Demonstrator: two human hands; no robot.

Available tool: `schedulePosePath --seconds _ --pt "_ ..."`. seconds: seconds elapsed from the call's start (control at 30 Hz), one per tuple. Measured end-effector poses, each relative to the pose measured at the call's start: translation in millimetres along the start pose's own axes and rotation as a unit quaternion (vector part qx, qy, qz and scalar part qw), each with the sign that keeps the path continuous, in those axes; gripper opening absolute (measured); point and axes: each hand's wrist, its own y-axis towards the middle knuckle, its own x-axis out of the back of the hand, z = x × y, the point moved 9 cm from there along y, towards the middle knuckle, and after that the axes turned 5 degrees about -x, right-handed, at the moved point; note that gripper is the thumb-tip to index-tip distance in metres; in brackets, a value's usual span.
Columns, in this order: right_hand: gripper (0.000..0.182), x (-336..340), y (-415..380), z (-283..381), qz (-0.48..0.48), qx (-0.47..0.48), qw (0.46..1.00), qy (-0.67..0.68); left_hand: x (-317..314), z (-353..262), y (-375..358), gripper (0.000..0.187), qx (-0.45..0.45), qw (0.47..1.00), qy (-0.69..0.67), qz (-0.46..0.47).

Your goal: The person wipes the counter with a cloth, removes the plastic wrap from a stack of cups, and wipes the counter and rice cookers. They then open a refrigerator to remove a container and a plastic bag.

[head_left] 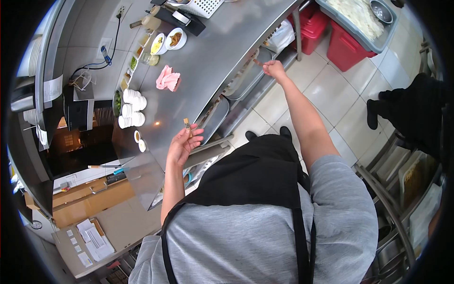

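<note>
Between the thumb and fingers of my left hand (184,144) is a small tan, wooden-looking piece (187,124), held over the front edge of the steel counter (189,61). My right hand (274,69) reaches out past the counter's front, over the lower shelf, with its fingers pinched on a small brownish piece (257,62). A crumpled pink cloth (168,78) lies on the counter, beyond my left hand. Stacks of white cups (132,109) stand farther left of it.
Two white bowls of food (176,39) and dark containers sit at the counter's back. Metal trays (248,78) fill the shelf below. Red bins (347,45) and a grey tub (359,19) stand at upper right. A person in black (411,109) is at the right, near metal racks.
</note>
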Motion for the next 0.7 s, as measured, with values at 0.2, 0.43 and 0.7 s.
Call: schedulePosePath --seconds 0.2,0.43,0.7 --pt "0.014 41.1 8.5 19.0 -0.131 0.053 0.987 -0.075 1.2 -2.1 2.2 0.031 -0.004 1.0 0.012 0.002" --pt "0.044 18.2 2.6 62.6 -0.048 0.154 0.89 -0.426 5.9 -0.5 4.8 0.031 0.004 1.0 0.019 -0.009" --pt "0.081 -1.6 29.7 80.8 0.014 0.134 0.921 -0.365 12.1 3.0 6.2 0.03 0.007 1.0 0.022 -0.017"
